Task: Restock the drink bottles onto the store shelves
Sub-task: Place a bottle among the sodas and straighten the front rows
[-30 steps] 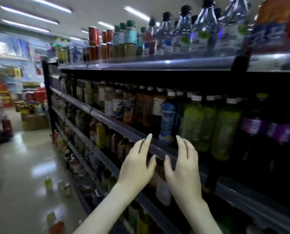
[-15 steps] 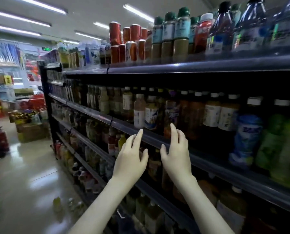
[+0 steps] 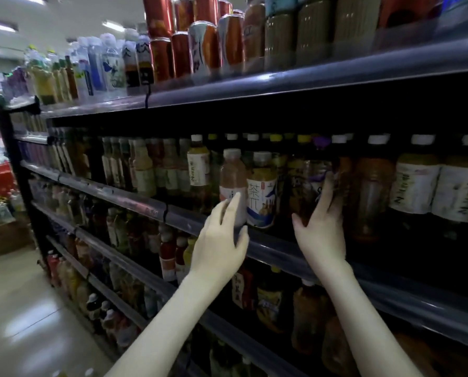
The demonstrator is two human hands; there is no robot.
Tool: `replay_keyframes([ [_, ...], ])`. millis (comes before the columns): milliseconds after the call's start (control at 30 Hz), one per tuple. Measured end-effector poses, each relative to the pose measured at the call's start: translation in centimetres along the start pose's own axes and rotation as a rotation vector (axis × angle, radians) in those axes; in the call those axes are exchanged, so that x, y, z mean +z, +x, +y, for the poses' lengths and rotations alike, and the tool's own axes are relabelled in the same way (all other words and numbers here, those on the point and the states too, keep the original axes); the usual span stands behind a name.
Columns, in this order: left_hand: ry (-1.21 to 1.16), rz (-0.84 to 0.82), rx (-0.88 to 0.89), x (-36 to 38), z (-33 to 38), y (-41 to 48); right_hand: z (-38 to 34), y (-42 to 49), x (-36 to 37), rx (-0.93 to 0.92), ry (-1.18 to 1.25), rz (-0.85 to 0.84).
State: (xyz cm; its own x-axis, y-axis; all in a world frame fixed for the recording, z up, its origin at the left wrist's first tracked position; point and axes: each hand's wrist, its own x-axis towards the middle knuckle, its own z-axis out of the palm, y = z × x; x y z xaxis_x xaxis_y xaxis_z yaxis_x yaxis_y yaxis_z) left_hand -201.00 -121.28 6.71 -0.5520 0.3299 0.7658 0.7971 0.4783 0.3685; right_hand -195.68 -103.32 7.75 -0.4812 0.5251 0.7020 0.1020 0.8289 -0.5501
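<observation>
right hand point(image 3: 320, 232) now grips dark bottle point(image 3: 307, 183), label blurred.

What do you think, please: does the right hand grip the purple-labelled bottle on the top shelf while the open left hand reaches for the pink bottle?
Wrong shelf: the head view shows the right hand gripping the purple-labelled bottle on the second shelf; the open left hand reaches for the pink bottle.

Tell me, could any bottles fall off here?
Maybe. The right hand holds a dark bottle packed tight between neighbours, so pulling or pushing it might knock the blue-label bottle. The left hand reaches near a pink bottle standing at the shelf edge; a bump could tip it off.
</observation>
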Motion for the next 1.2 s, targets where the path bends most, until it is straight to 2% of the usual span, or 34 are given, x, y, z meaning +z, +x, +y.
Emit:
replay_keyframes([
  [100,-0.019,-0.003,0.031,1.2,-2.3,2.4,-0.5,0.6,1.1,0.055,-0.034,0.056],
  [167,-0.02,-0.006,0.018,2.0,-3.7,3.8,-1.2,0.5,1.5,0.043,-0.106,0.153],
  [267,-0.028,-0.006,0.008,2.8,-6.0,5.9,-3.3,-0.4,3.1,-0.166,-0.187,0.325],
  [333,-0.053,-0.034,0.015,3.1,-7.6,7.0,-5.1,-0.9,5.0,-0.26,-0.155,0.273],
  [367,-0.07,-0.053,0.023,3.2,-8.4,7.4,-5.7,-0.7,6.2,-0.24,-0.112,0.199],
  [500,-0.209,-0.174,0.138,3.2,-11.6,9.0,-6.5,1.5,9.9,0.118,0.166,-0.018],
  [567,-0.255,-0.235,0.212,3.1,-13.1,9.5,-6.5,2.9,10.6,0.279,0.188,-0.043],
  [633,-0.299,-0.262,0.247,3.2,-14.3,9.9,-6.5,3.7,10.6,0.355,0.172,-0.042],
  [800,-0.427,-0.336,0.23,3.7,-14.7,10.4,-6.1,3.4,10.3,0.371,0.143,-0.034],
  [967,-0.582,-0.432,0.068,4.7,-12.9,11.0,-7.2,2.5,10.1,0.334,0.119,-0.039],
  [1200,-0.624,-0.4,0.03,5.5,-12.7,10.9,-8.1,0.3,10.4,0.163,-0.077,0.064],
])
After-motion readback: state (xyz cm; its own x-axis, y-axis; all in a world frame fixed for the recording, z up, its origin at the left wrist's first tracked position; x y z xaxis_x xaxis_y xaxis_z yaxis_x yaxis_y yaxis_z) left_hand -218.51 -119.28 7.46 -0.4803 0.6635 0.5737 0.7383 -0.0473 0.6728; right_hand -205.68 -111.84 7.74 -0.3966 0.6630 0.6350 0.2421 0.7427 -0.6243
